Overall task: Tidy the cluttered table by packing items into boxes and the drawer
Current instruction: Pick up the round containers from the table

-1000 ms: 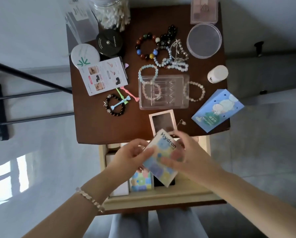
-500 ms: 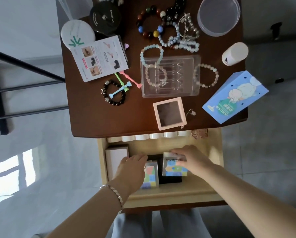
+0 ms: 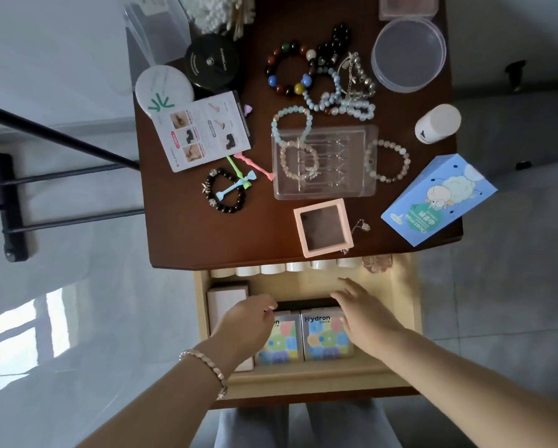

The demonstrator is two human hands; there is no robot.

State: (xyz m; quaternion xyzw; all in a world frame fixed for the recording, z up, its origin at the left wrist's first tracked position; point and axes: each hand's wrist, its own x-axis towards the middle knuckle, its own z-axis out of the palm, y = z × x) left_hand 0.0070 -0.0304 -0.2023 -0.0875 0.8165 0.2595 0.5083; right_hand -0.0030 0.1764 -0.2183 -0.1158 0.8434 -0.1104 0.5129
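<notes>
A: Starting leftmost, nearer than the pink square box (image 3: 322,226): left hand (image 3: 248,321), fingers loosely curled, gripping nothing, laid over the edge of the left Hydron box (image 3: 279,342). Why there?

B: Probably to square it up. Lying flat in the open drawer (image 3: 303,378), side by side with the right Hydron box (image 3: 326,337), touching, printed faces up. Packed tight to save room, by the look of it.

A: And just right of those, nearer than the pink square box?

B: Right hand (image 3: 365,315), open and flat, fingers spread, palm down over the right box's edge. Holding nothing. Reads as a last nudge or a letting go; cannot tell which.

A: Anything crowding them?

B: A white box (image 3: 227,295) tucked at the drawer's left side, a row of white caps (image 3: 272,269) along the back, directly below the pink square box in view. Bare drawer floor to the right.

A: Left on the counter (image 3: 180,234)?

B: Plenty. Far left beyond the pink square box: a white compact (image 3: 162,90), a black compact (image 3: 211,63), a printed card (image 3: 203,132). Closer left, a black bead bracelet (image 3: 230,208). Just beyond, a clear plastic tray (image 3: 352,185) lying over some bracelets. Touching its right side, a thin chain (image 3: 361,226), easy to snag. Right of it, a blue sheep carton (image 3: 439,202) overhanging the counter edge; worth grabbing early, lest knocked off.
</notes>
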